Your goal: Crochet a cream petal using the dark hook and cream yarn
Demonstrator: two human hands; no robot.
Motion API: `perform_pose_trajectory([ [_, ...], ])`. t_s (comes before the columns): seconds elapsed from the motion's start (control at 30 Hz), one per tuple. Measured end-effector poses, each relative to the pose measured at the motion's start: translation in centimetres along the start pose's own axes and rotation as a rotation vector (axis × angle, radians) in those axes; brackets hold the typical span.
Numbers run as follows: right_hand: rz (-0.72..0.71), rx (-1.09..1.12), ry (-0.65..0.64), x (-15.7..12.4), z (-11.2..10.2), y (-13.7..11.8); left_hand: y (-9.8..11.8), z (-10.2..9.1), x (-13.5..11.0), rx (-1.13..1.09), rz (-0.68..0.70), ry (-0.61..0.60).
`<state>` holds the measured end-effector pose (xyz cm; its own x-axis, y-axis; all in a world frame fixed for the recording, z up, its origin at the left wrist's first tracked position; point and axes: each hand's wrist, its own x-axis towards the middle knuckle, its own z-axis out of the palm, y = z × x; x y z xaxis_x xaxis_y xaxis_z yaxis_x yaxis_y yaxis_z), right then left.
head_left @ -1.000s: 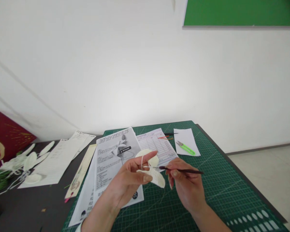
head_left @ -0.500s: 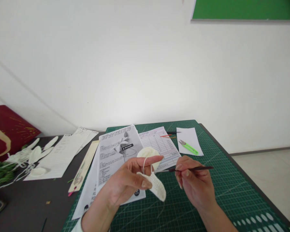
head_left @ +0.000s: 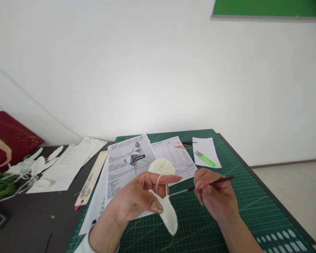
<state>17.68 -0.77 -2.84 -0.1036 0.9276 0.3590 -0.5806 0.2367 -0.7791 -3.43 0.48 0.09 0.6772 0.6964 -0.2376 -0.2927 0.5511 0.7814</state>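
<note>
My left hand (head_left: 140, 195) pinches a small white crochet piece (head_left: 169, 214) between thumb and fingers, its pointed end hanging down. White yarn loops over the outstretched left index finger. My right hand (head_left: 217, 196) grips a crochet hook (head_left: 222, 180) with a dark handle, held much like a pen. The hook's metal shaft points left, and its tip meets the top edge of the crochet piece, where a strand of yarn rises. Just behind the left fingers lies a ball of white yarn (head_left: 162, 166), partly covered by that hand.
Under the hands lies a green cutting mat (head_left: 200, 228). Printed sheets (head_left: 121, 175) and green-handled thread snips (head_left: 205, 159) on white paper are beyond them. To the left are a ruler-like strip (head_left: 92, 179), white crocheted petals (head_left: 38, 165), green yarn (head_left: 1, 185) and a red bag (head_left: 13, 137).
The crochet piece has swung to hang more steeply downward. The hook now tilts, handle end higher and tip lower. Both hands stay in nearly the same place.
</note>
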Motion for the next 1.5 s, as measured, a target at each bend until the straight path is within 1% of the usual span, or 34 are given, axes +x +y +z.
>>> perform_pose_trajectory([
  [0.07, 0.081, 0.063, 0.05, 0.0, 0.1, 0.1, 0.0, 0.0, 0.0, 0.03, -0.01, -0.015],
  [0.13, 0.205, 0.154, 0.114, 0.2, 0.2, 0.4, 0.0, 0.0, -0.1, 0.116, 0.015, -0.001],
  [0.2, 0.342, 0.258, 0.188, 0.4, 0.4, 0.9, 0.0, 0.1, -0.2, 0.293, 0.118, 0.054],
  [0.27, 0.45, 0.345, 0.261, 0.7, 0.5, 1.4, -0.1, 0.4, -0.2, 0.504, 0.269, 0.136],
  [0.33, 0.499, 0.39, 0.313, 0.8, 0.7, 1.8, -0.4, 0.7, 0.1, 0.654, 0.391, 0.227],
  [0.37, 0.502, 0.396, 0.331, 0.8, 0.8, 2.0, -0.5, 0.8, 0.3, 0.696, 0.427, 0.267],
  [0.43, 0.472, 0.382, 0.354, 0.8, 1.0, 2.2, -0.7, 1.1, 0.7, 0.731, 0.466, 0.322],
  [0.5, 0.415, 0.343, 0.366, 0.7, 1.2, 2.2, -0.9, 1.4, 1.0, 0.728, 0.472, 0.358],
  [0.57, 0.352, 0.281, 0.363, 0.7, 1.3, 2.1, -0.9, 1.5, 1.2, 0.675, 0.434, 0.38],
  [0.7, 0.278, 0.146, 0.349, 0.7, 1.5, 1.9, -1.0, 1.5, 1.3, 0.496, 0.299, 0.385],
  [0.77, 0.238, 0.077, 0.342, 0.6, 1.5, 1.8, -0.9, 1.5, 1.3, 0.479, 0.269, 0.389],
  [0.83, 0.182, -0.012, 0.32, 0.4, 1.5, 1.8, -0.7, 1.4, 1.3, 0.491, 0.268, 0.4],
  [0.93, 0.042, -0.227, 0.243, -0.2, 1.5, 1.7, -0.4, 1.4, 1.3, 0.514, 0.282, 0.432],
  [1.0, -0.111, -0.426, 0.161, -0.6, 1.6, 1.7, -0.3, 1.5, 1.3, 0.522, 0.29, 0.468],
  [1.07, -0.285, -0.625, 0.05, -1.0, 1.6, 1.9, -0.3, 1.8, 1.4, 0.5, 0.296, 0.492],
  [1.13, -0.438, -0.79, -0.08, -1.3, 1.4, 2.2, -0.5, 2.1, 1.4, 0.412, 0.288, 0.49],
  [1.2, -0.555, -0.902, -0.187, -1.4, 1.1, 2.4, -0.6, 2.3, 1.4, 0.277, 0.264, 0.475],
  [1.27, -0.622, -0.942, -0.223, -1.4, 1.0, 2.3, -0.6, 2.3, 1.3, 0.148, 0.235, 0.451],
  [1.3, -0.63, -0.929, -0.208, -1.3, 1.0, 2.3, -0.5, 2.3, 1.2, 0.092, 0.219, 0.429],
  [1.37, -0.583, -0.836, -0.132, -1.1, 1.2, 2.0, -0.4, 2.1, 1.0, -0.009, 0.175, 0.365],
  [1.43, -0.471, -0.68, -0.049, -0.8, 1.5, 1.8, -0.2, 1.9, 0.9, -0.084, 0.135, 0.299],
  [1.5, -0.34, -0.496, 0.01, -0.6, 1.7, 1.8, -0.2, 1.8, 0.8, -0.114, 0.114, 0.253],
])
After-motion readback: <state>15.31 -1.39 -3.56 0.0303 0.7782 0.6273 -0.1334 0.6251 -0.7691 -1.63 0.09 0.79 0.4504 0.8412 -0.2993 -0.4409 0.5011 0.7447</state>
